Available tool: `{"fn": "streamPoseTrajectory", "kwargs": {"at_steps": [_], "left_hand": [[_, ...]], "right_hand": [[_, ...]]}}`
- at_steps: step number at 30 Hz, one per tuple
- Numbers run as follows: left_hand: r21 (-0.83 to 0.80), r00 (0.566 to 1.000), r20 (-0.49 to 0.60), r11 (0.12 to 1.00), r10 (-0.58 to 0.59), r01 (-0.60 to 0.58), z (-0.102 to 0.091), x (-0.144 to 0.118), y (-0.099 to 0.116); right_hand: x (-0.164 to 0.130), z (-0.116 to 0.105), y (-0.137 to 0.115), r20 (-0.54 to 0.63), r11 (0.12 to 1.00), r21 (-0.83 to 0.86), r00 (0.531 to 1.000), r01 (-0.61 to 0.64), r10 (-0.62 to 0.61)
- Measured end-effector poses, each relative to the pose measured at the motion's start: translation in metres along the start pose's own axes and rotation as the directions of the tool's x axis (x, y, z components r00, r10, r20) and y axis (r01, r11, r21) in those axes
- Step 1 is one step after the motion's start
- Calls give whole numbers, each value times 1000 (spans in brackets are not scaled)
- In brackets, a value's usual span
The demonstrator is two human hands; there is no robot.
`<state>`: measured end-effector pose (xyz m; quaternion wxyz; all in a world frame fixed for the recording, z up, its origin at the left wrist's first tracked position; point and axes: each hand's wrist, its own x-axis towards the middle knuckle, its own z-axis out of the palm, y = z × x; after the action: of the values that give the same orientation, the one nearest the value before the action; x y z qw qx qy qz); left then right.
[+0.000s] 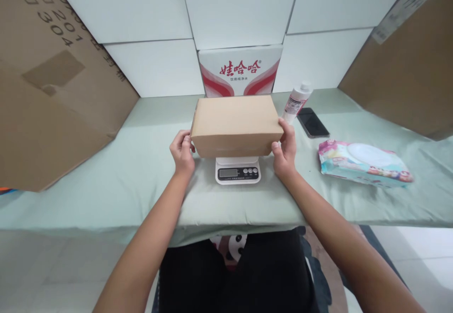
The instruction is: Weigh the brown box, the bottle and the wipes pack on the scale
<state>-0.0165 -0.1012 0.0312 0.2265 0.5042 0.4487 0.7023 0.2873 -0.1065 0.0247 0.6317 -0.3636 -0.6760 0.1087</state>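
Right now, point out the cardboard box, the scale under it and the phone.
cardboard box (236, 122): head view, middle of its top face.
scale (238, 173): head view, front panel by the display.
phone (313, 122): head view, middle of its dark screen.

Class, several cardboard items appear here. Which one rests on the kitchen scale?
The small closed brown box, gripped at both ends by the hands, sits on the white scale. The large cardboard sheets lean at the table's sides.

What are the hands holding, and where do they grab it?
The brown cardboard box over the scale: left hand on its left end, right hand on its right end.
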Motion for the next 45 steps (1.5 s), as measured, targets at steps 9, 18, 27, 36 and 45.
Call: {"fn": "streamPoseTrajectory", "kwargs": {"at_steps": [9,18,27,36,45], "left_hand": [[-57,995,20,994,98,-97,14,13,20],[-299,899,130,848,-419,438,69,75,-41],[-357,875,33,812,-483,462,63,83,-68],[-395,860,38,783,-509,481,59,84,-64],[-385,856,30,784,-516,487,60,84,-63]], "right_hand": [[34,-10,-15,66,994,91,996,-59,53],[102,66,61,104,945,186,961,-270,255],[64,23,34,37,988,-157,999,-15,21],[60,-7,92,-376,855,-275,868,-439,324],[61,-2,64,-171,968,-56,958,-244,232]]}}
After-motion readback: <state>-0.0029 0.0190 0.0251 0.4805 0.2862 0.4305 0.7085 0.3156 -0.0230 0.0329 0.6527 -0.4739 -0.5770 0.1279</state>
